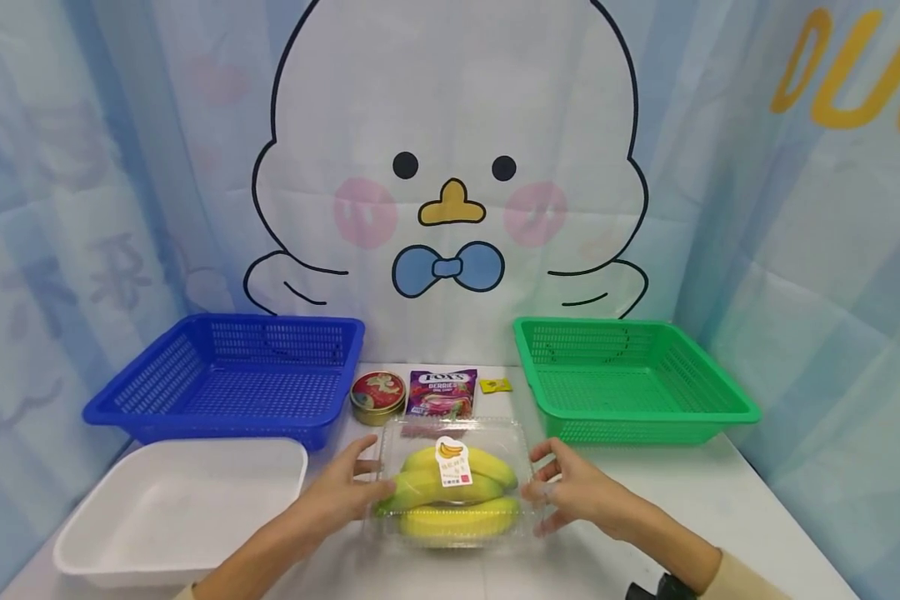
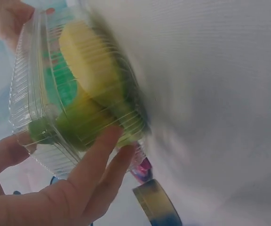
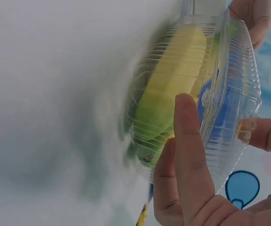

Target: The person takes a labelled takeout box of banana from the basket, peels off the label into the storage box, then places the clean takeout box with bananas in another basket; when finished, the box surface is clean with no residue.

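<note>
A clear plastic clamshell box [image 1: 412,433] of bananas [image 1: 461,518] stands at the front middle of the white table, a banana sticker on its lid. My left hand [image 1: 345,487] is at its left side, fingers spread and fairly straight. In the left wrist view, fingers [image 2: 100,160] lie along the ribbed wall, thumb by the lid's rim. On the opposite side is my right hand [image 1: 577,492]. The right wrist view has its index finger [image 3: 189,141] extended beside the wall, with the thumb [image 3: 262,134] near the lid. How firmly either hand touches the box is unclear.
Behind the box are a round red-and-gold tin [image 1: 378,396], a purple Fox's candy bag [image 1: 442,392] and a small yellow packet [image 1: 496,385]. A blue basket [image 1: 270,379] and white tub [image 1: 180,500] stand left, a green basket [image 1: 637,367] right. A printed curtain [image 1: 450,100] surrounds the table.
</note>
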Motion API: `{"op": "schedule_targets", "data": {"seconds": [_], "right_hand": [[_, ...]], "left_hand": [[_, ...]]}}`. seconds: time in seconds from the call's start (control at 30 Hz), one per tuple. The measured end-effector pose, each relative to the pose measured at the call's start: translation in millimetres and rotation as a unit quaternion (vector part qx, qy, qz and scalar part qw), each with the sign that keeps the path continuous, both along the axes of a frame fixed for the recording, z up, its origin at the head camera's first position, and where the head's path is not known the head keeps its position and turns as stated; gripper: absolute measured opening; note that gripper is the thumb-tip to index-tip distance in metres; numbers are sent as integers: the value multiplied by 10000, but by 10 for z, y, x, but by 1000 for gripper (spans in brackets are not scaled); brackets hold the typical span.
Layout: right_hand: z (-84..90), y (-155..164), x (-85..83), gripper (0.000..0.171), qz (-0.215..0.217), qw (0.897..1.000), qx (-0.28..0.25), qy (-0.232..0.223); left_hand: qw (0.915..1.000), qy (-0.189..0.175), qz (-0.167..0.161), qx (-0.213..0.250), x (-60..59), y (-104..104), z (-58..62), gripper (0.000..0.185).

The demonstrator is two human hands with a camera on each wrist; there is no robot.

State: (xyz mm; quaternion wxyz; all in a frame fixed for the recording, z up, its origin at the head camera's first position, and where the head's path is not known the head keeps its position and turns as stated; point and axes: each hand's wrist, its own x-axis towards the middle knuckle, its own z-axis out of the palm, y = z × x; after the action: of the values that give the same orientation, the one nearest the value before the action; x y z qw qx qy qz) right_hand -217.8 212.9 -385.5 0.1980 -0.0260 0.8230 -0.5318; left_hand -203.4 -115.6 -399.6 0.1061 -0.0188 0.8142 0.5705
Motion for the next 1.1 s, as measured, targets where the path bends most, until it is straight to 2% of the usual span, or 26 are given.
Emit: {"op": "schedule_targets", "data": {"seconds": [0.1, 0.17, 0.23, 0.33, 0.4, 0.43, 0.67, 0.93, 1.1], "right_hand": [[52, 25, -7, 58, 57, 9984, 557, 66], [93, 54, -25, 55, 167, 9938, 1010, 425], [130, 80, -65, 47, 285, 9821, 1484, 1124], [190, 103, -142, 31, 390, 9537, 1921, 2281], [242, 99, -201, 22, 403, 9405, 2000, 2717], [272, 88, -232, 20, 421, 9396, 1933, 2794], [465, -130, -426, 14, 914, 9513, 1540, 2510], [526, -536, -605, 16, 1768, 9401, 1472, 2516], [495, -722, -698, 13, 2093, 9352, 1578, 2379]], "left_hand": [[10000, 20, -46, 15, 6, -11, 2, 89], [9999, 54, -74, 54, 13, -6, 7, 92], [9999, 87, -103, 73, 20, 6, 10, 95], [9997, 175, -152, 55, 26, 35, 5, 95], [9997, 190, -170, 60, 27, 56, -5, 93], [9997, 194, -168, 36, 28, 65, -11, 92], [9997, 197, -98, -131, 14, 117, -25, 87], [9989, 400, -29, -257, 10, 130, -66, 85], [9978, 562, -34, -340, 20, 132, -98, 87]]}}
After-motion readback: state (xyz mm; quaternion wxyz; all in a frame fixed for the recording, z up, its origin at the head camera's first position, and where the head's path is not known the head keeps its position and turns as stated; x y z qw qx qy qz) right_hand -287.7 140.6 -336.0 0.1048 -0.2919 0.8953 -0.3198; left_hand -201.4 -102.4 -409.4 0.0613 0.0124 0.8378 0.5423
